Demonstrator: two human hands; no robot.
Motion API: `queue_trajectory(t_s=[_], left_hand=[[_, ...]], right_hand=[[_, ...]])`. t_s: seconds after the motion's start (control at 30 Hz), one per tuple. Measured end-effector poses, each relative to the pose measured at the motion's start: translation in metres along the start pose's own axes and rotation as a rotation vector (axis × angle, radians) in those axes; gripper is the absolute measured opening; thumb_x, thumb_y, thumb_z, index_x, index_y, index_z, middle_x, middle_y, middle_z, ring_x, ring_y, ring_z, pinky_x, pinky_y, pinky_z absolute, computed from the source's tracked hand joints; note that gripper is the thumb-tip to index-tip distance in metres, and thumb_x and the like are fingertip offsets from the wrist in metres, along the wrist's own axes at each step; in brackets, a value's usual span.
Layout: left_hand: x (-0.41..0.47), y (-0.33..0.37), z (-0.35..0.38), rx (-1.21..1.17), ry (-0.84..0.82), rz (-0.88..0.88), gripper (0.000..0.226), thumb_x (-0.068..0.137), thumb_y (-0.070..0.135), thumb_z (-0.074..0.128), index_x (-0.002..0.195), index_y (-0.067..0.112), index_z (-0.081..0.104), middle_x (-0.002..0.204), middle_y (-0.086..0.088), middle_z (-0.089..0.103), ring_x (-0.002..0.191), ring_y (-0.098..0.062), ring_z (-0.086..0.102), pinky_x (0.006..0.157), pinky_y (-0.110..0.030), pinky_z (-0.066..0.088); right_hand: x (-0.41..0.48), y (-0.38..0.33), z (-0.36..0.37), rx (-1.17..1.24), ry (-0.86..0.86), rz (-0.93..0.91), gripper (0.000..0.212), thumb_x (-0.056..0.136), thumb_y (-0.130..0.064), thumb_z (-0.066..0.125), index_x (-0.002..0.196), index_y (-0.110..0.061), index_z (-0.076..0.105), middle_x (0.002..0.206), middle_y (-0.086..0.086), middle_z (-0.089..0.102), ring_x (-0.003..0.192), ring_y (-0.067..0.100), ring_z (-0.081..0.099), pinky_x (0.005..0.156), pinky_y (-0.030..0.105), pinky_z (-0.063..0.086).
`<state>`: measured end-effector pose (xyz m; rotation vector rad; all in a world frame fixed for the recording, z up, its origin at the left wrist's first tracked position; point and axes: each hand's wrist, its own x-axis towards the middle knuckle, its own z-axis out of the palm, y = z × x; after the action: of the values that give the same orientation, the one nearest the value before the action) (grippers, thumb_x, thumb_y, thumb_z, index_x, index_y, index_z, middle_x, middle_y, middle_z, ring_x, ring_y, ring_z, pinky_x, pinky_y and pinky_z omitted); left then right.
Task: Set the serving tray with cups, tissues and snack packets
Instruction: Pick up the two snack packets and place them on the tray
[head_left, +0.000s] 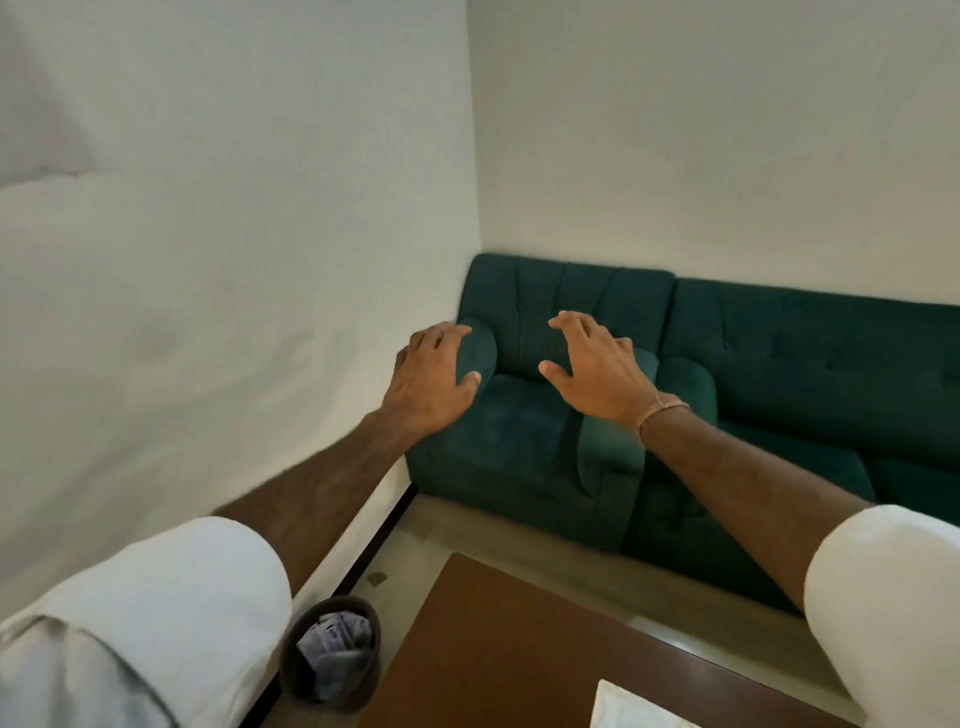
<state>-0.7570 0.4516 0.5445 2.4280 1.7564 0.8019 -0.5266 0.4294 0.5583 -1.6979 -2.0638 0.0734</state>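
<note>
My left hand (434, 376) and my right hand (597, 366) are stretched out in the air in front of me, palms down, fingers spread, holding nothing. Both hover over a green sofa. No tray, cups or snack packets are in view. A white sheet-like thing (631, 706), possibly tissue, pokes in at the bottom edge on the brown table (498, 649); most of it is cut off.
A dark green sofa (753, 364) stands along the far wall in the room's corner. White walls close in on the left and behind. A dark waste bin (332, 652) with crumpled material in it stands on the floor left of the table.
</note>
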Motion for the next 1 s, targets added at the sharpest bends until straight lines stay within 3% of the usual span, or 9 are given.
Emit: queue_trajectory(t_s=[0.23, 0.47, 0.73, 1.0], left_hand=[[0.029, 0.078, -0.021, -0.005, 0.011, 0.12, 0.065, 0.091, 0.033, 0.06, 0.149, 0.018, 0.037, 0.157, -0.006, 0.037, 0.145, -0.027, 0.03, 0.118, -0.046, 0.029], [0.037, 0.147, 0.018, -0.079, -0.074, 0.264, 0.066, 0.091, 0.034, 0.062, 0.15, 0.019, 0.036, 0.157, -0.006, 0.036, 0.146, -0.026, 0.027, 0.119, -0.049, 0.026], [0.001, 0.245, 0.119, -0.109, -0.246, 0.394, 0.068, 0.089, 0.036, 0.062, 0.149, 0.018, 0.037, 0.155, -0.006, 0.04, 0.144, -0.028, 0.032, 0.116, -0.048, 0.03], [-0.084, 0.377, 0.268, -0.014, -0.561, 0.475, 0.071, 0.091, 0.038, 0.063, 0.152, 0.019, 0.033, 0.157, -0.007, 0.037, 0.144, -0.029, 0.033, 0.116, -0.047, 0.031]], right_hand=[[-0.031, 0.041, -0.08, -0.045, 0.111, 0.074, 0.061, 0.098, -0.04, 0.057, 0.149, -0.015, 0.034, 0.154, 0.008, 0.04, 0.134, 0.03, 0.047, 0.108, 0.052, 0.032], [-0.09, 0.097, -0.108, -0.097, 0.135, 0.243, 0.06, 0.097, -0.04, 0.057, 0.148, -0.016, 0.035, 0.155, 0.006, 0.04, 0.135, 0.029, 0.046, 0.11, 0.051, 0.03], [-0.197, 0.203, -0.102, -0.123, 0.086, 0.46, 0.062, 0.097, -0.039, 0.058, 0.149, -0.017, 0.034, 0.162, 0.004, 0.031, 0.14, 0.031, 0.041, 0.111, 0.054, 0.03], [-0.357, 0.355, -0.075, -0.052, -0.008, 0.682, 0.062, 0.098, -0.039, 0.058, 0.15, -0.016, 0.033, 0.161, 0.005, 0.032, 0.139, 0.03, 0.043, 0.112, 0.055, 0.03]])
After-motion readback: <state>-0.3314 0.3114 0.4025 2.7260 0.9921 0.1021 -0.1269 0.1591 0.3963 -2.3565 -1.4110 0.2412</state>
